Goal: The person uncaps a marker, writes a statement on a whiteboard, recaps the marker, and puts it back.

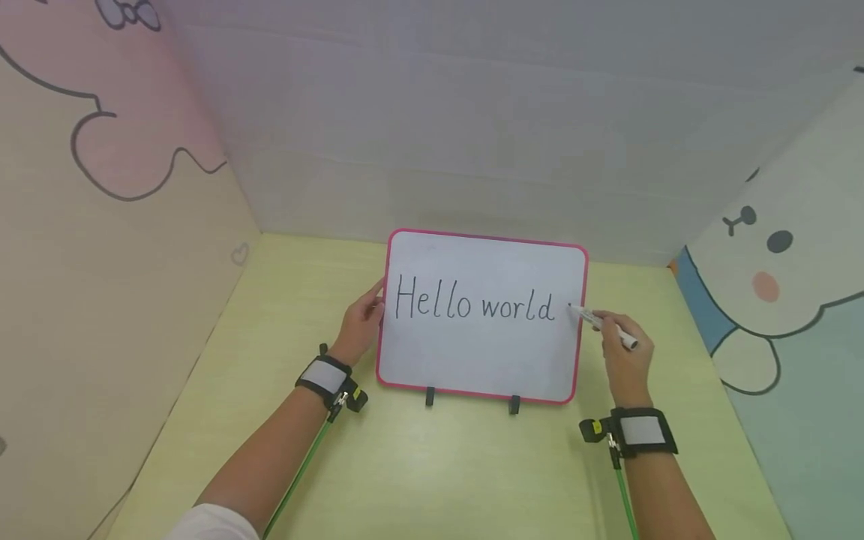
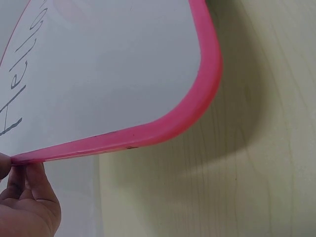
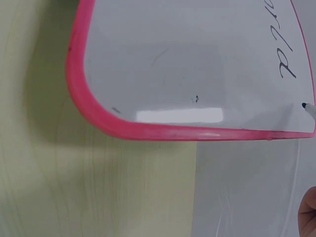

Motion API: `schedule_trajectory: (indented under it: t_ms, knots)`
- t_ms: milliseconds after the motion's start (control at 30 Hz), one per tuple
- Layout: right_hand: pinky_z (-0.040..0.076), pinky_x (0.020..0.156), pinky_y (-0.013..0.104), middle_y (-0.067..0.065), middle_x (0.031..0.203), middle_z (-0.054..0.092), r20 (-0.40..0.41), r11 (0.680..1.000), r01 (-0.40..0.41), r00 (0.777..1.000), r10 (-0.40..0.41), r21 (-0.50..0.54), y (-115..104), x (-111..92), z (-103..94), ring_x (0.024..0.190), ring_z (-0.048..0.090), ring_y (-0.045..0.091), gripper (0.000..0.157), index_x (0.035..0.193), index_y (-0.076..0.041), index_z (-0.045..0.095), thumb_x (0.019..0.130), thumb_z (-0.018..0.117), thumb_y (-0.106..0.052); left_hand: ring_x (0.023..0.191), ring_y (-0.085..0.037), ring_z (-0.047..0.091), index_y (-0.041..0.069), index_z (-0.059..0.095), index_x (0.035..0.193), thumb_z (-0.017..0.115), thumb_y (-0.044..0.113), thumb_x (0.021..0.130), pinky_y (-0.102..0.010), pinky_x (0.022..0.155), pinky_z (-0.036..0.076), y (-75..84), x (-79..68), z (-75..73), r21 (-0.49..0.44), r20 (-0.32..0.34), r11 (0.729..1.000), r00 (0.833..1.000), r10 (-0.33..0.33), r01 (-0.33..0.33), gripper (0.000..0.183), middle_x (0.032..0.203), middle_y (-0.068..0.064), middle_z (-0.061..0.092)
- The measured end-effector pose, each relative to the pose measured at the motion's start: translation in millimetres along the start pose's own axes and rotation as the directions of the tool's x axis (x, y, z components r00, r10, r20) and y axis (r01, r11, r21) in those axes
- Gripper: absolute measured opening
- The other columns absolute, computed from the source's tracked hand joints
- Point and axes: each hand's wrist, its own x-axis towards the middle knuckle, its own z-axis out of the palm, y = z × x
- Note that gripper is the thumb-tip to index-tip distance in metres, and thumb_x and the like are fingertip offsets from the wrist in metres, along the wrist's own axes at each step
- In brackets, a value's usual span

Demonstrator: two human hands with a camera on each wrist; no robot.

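A whiteboard (image 1: 472, 352) with a pink frame stands propped on the table, with "Hello world" handwritten across it in dark letters. The left hand (image 1: 360, 326) pinches its left edge; in the left wrist view, fingers (image 2: 39, 182) lie against that pink rim. A white marker (image 1: 607, 327) is held by the right hand (image 1: 626, 352), beside the board's right edge. Its dark tip (image 3: 304, 105) is just right of the "d"; whether it touches the surface I cannot tell. Only part of the right hand shows in the right wrist view.
Two small black supports (image 1: 430, 397) show at the board's lower edge. The pale yellow table (image 1: 459, 472) meets a grey-white back wall (image 1: 472, 135). Cartoon-painted panels rise at the left and right. Green cables (image 1: 297, 476) run from both wrist cameras.
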Motion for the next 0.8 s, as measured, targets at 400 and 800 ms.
schedule_trajectory:
  t_ms: [400,800]
  knots:
    - [0.036,0.05,0.019,0.007,0.08,0.055,0.029,0.995,0.052,0.998,-0.049,-0.087,-15,1,6.4,0.063,0.045,0.013,0.025,0.104,0.0,0.068,0.093,0.053,-0.016,0.095,-0.018,0.053,0.03,0.038,0.144,0.043,0.011,0.097,-0.035,0.083,0.047,-3.3,0.9,1.0,-0.007,-0.002,1.0,1.0,-0.011,0.011,0.05,0.111,-0.007,0.057]
    - [0.03,0.051,0.023,0.016,0.081,0.06,0.017,0.991,0.053,0.999,-0.052,-0.119,-18,-2,8.3,0.059,0.038,0.014,0.023,0.094,0.005,0.068,0.092,0.051,-0.01,0.095,-0.017,0.054,0.03,0.038,0.144,0.043,0.013,0.098,-0.035,0.083,0.047,-4.3,1.3,0.5,-0.007,0.006,1.0,1.0,-0.005,0.005,0.049,0.111,-0.006,0.057]
